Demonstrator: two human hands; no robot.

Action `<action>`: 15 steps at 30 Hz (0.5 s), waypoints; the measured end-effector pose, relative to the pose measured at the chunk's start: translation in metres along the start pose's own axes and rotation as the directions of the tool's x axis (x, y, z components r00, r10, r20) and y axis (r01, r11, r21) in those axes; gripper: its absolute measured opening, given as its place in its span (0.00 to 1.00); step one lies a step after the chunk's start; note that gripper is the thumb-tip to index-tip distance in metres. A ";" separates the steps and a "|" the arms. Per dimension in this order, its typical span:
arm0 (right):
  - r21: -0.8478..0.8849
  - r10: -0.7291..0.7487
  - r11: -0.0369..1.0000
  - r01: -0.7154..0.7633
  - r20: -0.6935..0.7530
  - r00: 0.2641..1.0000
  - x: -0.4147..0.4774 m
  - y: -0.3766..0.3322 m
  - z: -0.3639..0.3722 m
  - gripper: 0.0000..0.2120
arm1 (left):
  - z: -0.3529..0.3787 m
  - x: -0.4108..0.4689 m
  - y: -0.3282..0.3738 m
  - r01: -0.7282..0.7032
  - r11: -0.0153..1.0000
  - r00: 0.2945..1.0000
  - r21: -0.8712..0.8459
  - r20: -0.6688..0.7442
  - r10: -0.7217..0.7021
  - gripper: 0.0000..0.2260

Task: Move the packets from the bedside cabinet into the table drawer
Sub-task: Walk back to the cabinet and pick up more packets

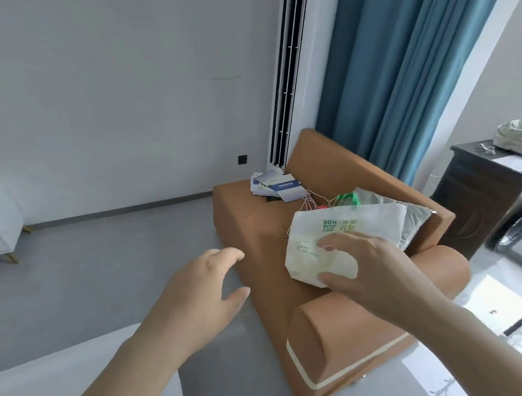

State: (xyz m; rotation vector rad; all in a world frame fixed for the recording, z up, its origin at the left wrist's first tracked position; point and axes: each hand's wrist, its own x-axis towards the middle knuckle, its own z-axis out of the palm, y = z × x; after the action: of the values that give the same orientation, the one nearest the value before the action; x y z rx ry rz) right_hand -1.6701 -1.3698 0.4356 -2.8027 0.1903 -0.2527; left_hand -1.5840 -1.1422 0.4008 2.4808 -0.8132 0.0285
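Pinching the white packet [323, 222] by its near edge, my right hand [373, 269] has a shallow grip over the orange sofa [251, 232]; my left hand [199, 293], left of it, spreads wide and empty. Best take deeper hold before carrying, I judge.

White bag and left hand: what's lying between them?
Head view: only bare orange sofa seat separates the left hand from the white bag the right hand grips.

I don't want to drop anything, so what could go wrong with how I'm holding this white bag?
The right hand pinches the white bag by its lower edge only, so it may slip or tip. The left hand is open, not supporting it. The thin cords behind could snag.
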 end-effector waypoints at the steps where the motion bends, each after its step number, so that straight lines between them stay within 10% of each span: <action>1: 0.001 -0.012 1.000 0.012 0.009 1.000 0.017 0.007 0.002 0.20 | 0.003 0.015 -0.002 0.010 1.000 1.000 -0.002 -0.002 -0.010 0.20; 15: 0.036 -0.243 0.970 0.241 0.082 0.967 0.270 0.066 0.016 0.22 | 0.012 0.206 -0.048 0.223 0.972 0.970 0.068 -0.109 -0.215 0.21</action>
State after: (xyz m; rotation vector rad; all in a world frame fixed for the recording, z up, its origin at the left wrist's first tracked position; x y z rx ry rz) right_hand -1.4105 -1.4702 0.4401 -2.8018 -0.1755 -0.1881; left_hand -1.3898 -1.2279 0.4036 2.6067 -0.5010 0.1090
